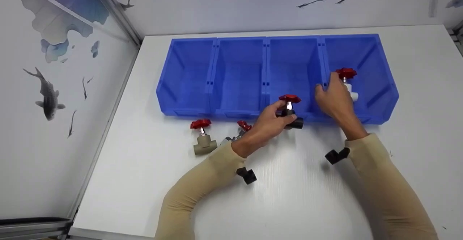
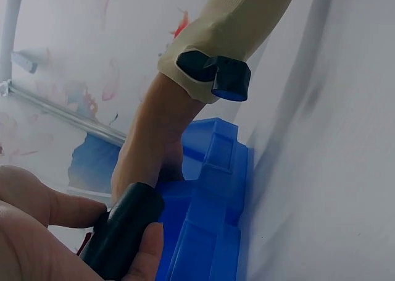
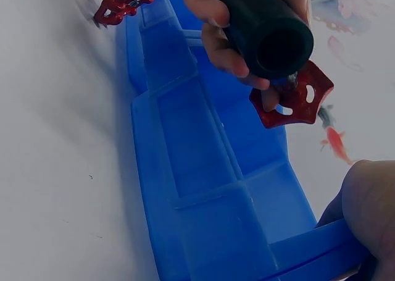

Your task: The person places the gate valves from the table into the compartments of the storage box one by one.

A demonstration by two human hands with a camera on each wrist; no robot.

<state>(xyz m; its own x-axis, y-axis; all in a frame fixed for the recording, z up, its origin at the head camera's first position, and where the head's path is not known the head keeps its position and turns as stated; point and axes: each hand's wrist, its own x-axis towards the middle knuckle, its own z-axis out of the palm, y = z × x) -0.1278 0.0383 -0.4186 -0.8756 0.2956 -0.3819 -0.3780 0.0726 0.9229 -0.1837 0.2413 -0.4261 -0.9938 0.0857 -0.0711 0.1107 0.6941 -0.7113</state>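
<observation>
My left hand (image 1: 269, 124) grips a black pipe valve (image 1: 296, 123) with a red handwheel, held just in front of the third blue bin. In the right wrist view the dark open end of this valve (image 3: 281, 46) faces the camera. My right hand (image 1: 336, 97) straddles the divider between the third and fourth bins, thumb on one side and fingers on the other, gripping that wall (image 3: 327, 247). Beside those fingers, in the rightmost bin, a white valve (image 1: 353, 96) with a red handwheel is partly hidden by the hand.
Four joined blue bins (image 1: 238, 113) stand along the back of the white table (image 1: 289, 196). In front of them a beige valve (image 1: 205, 145) with a red handwheel stands on the left. Next to it a metal valve (image 1: 240, 133) is partly covered by the left arm.
</observation>
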